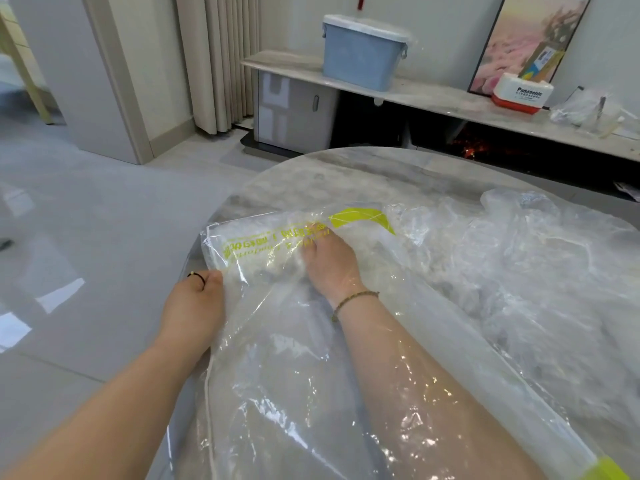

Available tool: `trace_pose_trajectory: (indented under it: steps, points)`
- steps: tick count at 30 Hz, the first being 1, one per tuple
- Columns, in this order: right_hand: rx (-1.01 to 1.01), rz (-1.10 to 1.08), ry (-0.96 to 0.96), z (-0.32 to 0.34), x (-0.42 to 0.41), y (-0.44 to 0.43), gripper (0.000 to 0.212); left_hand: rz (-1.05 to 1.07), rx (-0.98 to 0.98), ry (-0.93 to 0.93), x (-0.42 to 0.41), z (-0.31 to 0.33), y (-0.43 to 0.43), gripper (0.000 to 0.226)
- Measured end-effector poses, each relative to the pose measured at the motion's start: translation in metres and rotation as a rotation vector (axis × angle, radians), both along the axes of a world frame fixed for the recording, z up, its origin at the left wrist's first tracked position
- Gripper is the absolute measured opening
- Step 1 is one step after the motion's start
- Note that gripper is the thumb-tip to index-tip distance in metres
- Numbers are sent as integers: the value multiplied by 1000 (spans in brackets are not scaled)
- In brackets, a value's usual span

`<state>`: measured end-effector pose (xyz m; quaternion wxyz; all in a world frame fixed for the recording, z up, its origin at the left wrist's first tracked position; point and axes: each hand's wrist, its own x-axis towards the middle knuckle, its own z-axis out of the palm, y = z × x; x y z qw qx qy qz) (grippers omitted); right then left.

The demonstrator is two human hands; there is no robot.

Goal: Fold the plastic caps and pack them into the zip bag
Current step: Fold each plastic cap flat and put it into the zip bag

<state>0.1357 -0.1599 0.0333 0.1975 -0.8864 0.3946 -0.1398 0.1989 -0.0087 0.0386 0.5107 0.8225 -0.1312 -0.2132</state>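
Note:
A large clear zip bag [277, 358] with yellow-green print lies on the round marble table [346, 171], its far end toward the left edge. My right hand [329, 265] and forearm are inside the bag, the hand pressing down on white folded plastic caps [252, 247] packed at its far end; its fingertips are hidden. My left hand [194, 303] pinches the bag's left edge from outside. A heap of loose clear plastic caps [519, 258] covers the right side of the table.
The table's left rim drops to a glossy tiled floor [86, 254]. Behind stands a low shelf [433, 95] with a blue lidded bin [363, 51], a white-and-red box [523, 93] and a framed picture [530, 39]. A curtain [225, 60] hangs at the back.

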Motion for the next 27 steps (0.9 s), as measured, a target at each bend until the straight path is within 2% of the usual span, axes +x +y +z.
trace_pose_trajectory:
  steps: [2,5,7,9,11,15,17,19,20,21,24,27]
  points:
    - [-110,20,84,-3,-7,3,63,21,-14,-4,3,-2,-2,38]
    - [-152,42,150,-6,-24,10,66,55,-30,-4,6,-5,-4,37]
    - [-153,42,188,-2,-43,20,57,82,-48,12,7,-4,-6,37]
    - [-335,-15,74,-11,-62,31,50,83,-69,11,8,-3,-7,33]
    - [-292,-19,-58,-16,-89,50,43,62,-60,-21,4,0,-7,21]
    - [-346,69,84,-31,-150,82,49,-29,8,-92,-9,9,-5,55]
    - [-374,97,154,-27,-178,96,45,-108,115,-208,-15,14,-5,63]
    - [-420,168,153,-17,-208,109,33,-195,248,-409,-34,28,1,67]
    - [-405,197,142,-7,-224,115,37,-247,291,-522,-48,37,6,67]
    - [-402,217,119,-1,-238,118,38,-316,306,-622,-63,44,12,66]
    - [-448,211,65,17,-270,117,29,-603,192,-792,-114,57,35,73]
    - [-504,77,-26,33,-295,107,26,-862,190,-1126,-159,49,48,88]
